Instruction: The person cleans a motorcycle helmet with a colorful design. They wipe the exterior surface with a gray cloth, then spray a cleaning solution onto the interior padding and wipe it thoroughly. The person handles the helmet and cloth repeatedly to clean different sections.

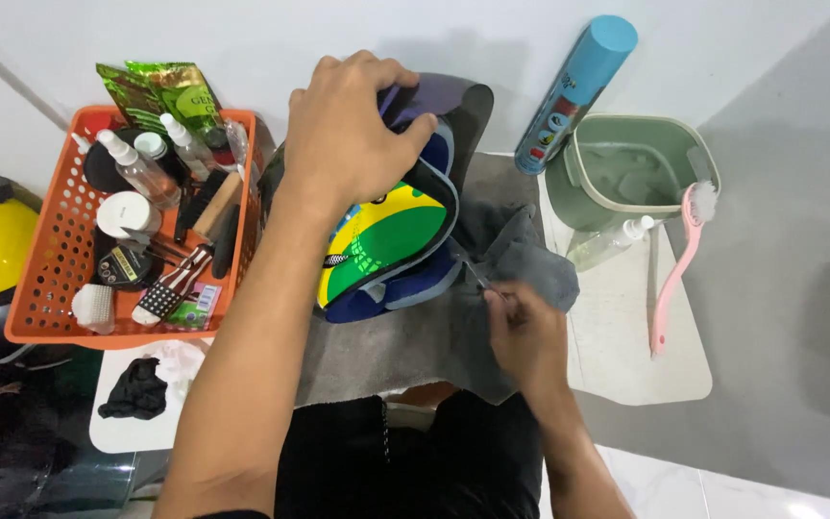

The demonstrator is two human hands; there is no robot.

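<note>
Grey cloth (405, 346) is spread beneath a small colourful bag (391, 240), blue-edged with green and yellow panels, which stands near the cloth's far edge. The left hand (353, 130) is laid over the top of the bag, its fingers (391, 77) curled together and clamped on the upper rim. The right hand (525, 332) is held just beside the bag's lower right corner, over the cloth's right edge; its fingertips (494, 300) are pinched together on a small dark piece that cannot be made out clearly.

An orange perforated basket (50, 250) is set at the cloth's left edge, packed with spray bottles (136, 168), brushes (208, 207), a white jar (127, 213) and green sachets (180, 96). A crumpled black cloth (136, 392) is seen on a white mat (117, 432) near the basket. To the right, on a pale mat (626, 346), a green tub (626, 173) is placed, with a pink long-handled brush (679, 264) leaned against its rim and a clear spray bottle (607, 245) laid beside it. 1 blue aerosol can (573, 91) is propped against the wall (242, 38) behind.
</note>
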